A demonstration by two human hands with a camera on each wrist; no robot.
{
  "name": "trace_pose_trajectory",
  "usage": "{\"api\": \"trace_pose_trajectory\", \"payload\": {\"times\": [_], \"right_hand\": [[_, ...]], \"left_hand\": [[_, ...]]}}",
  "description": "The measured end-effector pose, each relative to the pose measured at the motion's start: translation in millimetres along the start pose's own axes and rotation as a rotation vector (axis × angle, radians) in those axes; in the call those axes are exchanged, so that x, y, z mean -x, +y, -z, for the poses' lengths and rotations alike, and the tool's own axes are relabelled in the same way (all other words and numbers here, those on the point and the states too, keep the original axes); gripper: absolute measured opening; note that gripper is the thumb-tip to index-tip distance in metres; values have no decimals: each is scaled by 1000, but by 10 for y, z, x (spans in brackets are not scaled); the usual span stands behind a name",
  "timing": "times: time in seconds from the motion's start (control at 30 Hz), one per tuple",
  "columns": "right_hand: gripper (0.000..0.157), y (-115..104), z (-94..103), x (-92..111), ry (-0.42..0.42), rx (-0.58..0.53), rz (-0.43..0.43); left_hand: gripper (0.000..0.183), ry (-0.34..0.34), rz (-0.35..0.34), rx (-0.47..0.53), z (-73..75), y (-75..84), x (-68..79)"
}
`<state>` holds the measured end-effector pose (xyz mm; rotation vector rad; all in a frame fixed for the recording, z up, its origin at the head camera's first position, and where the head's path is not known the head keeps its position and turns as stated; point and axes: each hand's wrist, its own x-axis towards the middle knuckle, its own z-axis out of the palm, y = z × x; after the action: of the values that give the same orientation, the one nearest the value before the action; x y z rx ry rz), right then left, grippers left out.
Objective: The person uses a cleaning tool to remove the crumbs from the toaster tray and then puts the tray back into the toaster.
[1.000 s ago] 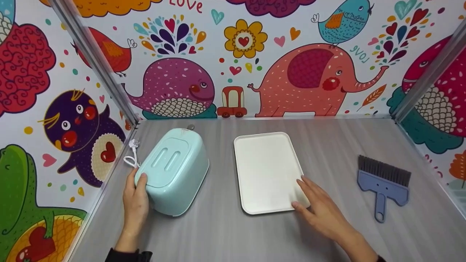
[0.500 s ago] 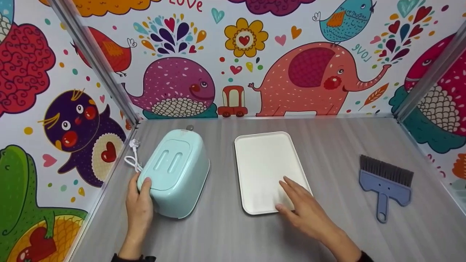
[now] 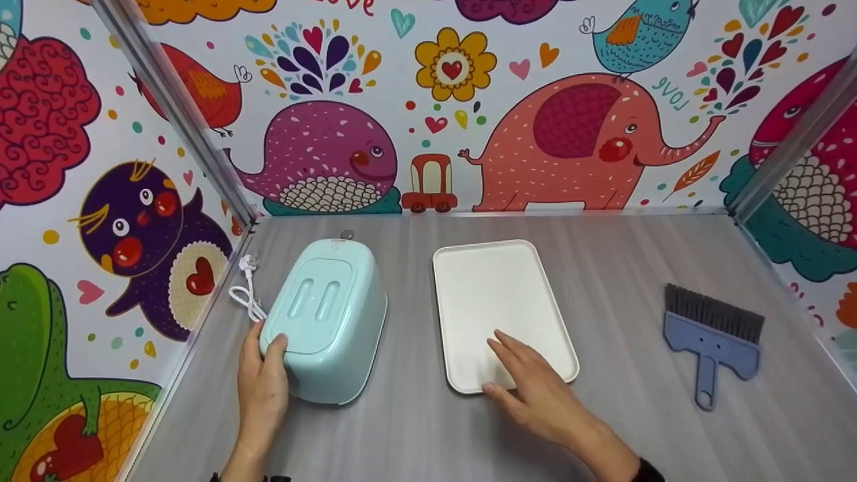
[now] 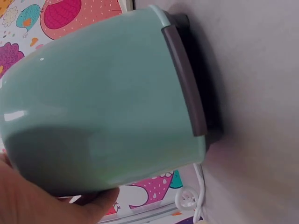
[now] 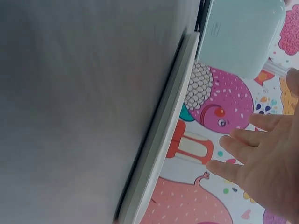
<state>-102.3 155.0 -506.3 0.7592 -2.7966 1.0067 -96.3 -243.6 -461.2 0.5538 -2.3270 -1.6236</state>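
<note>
A mint-green toaster with a lid bearing two slot-shaped grooves stands at the left of the table. My left hand grips its near left corner, thumb on the top and fingers along the left side, partly hidden. In the left wrist view, the toaster's end wall fills the middle, with a dark strip along its bottom edge. Right of it lies a cream rectangular tray. Over the tray's near edge is my right hand, fingers extended and spread, holding nothing; the right wrist view shows it above the tray's rim.
The toaster's white cord and plug lie at its left, near the side wall. A blue hand brush with dark bristles rests at the far right. Printed cartoon panels wall the grey table at back and sides.
The toaster's near end has swung slightly right with my left hand on it. My right hand has moved left, from the tray's right edge to over its near edge. The view has shifted a little.
</note>
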Motion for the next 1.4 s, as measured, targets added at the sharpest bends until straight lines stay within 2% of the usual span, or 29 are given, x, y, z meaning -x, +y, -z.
{"api": "trace_pose_trajectory", "payload": {"times": [0.33, 0.7, 1.0, 1.4], "right_hand": [[63, -192, -152, -111, -47, -34, 47], [65, -403, -315, -244, -138, -99, 35], [67, -575, -396, -372, -212, -101, 56], [68, -717, -421, -505, -243, -96, 103]], "left_hand": [[71, -12, 70, -79, -55, 75, 106], [71, -36, 42, -106, -137, 140, 207], [80, -59, 87, -215, -141, 151, 293], [76, -65, 82, -297, -164, 189, 455]]}}
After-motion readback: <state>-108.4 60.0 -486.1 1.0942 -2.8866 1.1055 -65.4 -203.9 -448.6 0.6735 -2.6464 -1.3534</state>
